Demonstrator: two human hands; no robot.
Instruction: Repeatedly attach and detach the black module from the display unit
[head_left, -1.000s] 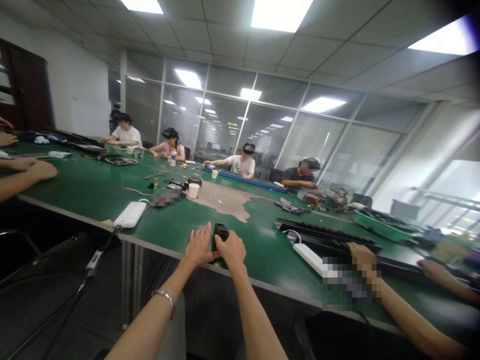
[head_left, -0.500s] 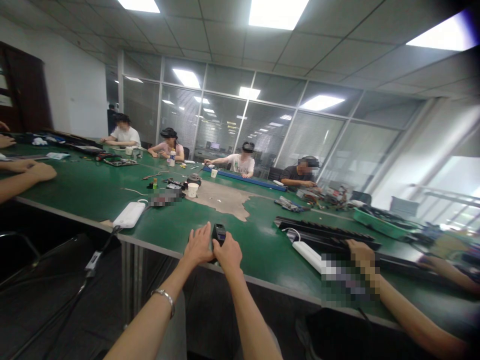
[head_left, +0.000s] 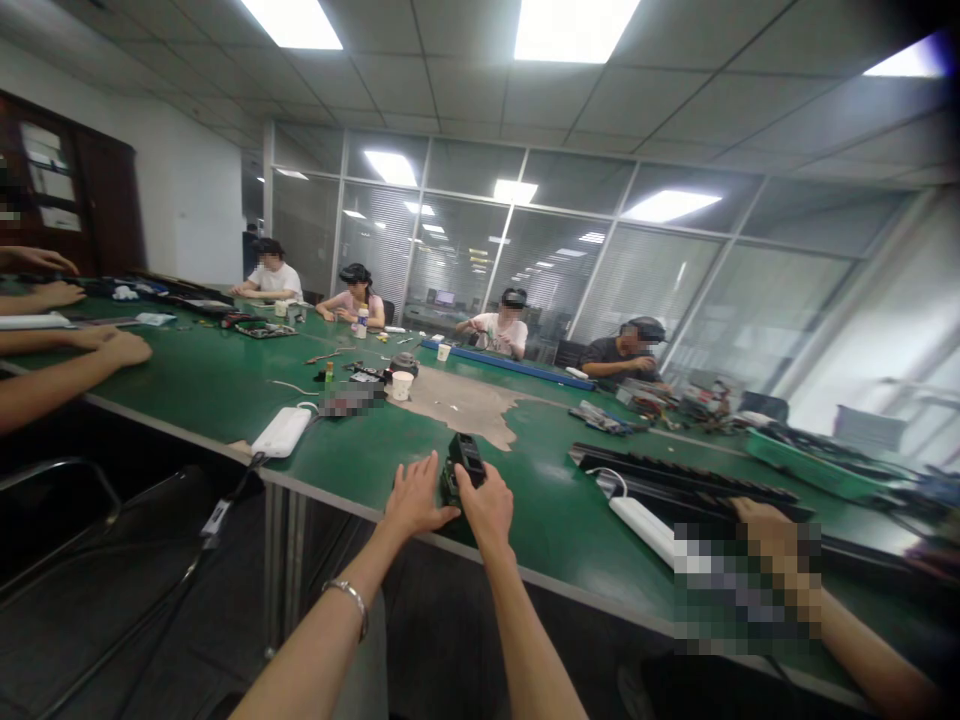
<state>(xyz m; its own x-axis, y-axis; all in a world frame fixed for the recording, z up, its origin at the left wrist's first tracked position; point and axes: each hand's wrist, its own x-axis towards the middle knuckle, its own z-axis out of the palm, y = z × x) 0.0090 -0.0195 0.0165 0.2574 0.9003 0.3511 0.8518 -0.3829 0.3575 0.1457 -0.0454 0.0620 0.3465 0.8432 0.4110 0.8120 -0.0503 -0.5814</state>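
A small black device (head_left: 466,458) with a green circuit board (head_left: 453,490) under it stands on the green workbench (head_left: 540,520), near its front edge. My right hand (head_left: 489,508) is pressed against the device's lower end, but its grip is unclear. My left hand (head_left: 411,497) lies just left of the device, fingers spread, holding nothing. A metal bracelet (head_left: 349,603) circles my left wrist.
A white power strip (head_left: 641,530) and black rails (head_left: 682,478) lie right, beside a co-worker's hand (head_left: 765,535) and a pixelated patch. A white power bank (head_left: 282,432) sits left. Co-workers' forearms (head_left: 67,355) reach in at far left. The bench edge runs below my hands.
The device now leans away from me with its green board showing. My hands have moved lower on it and slightly apart, and the whole view has shifted right.
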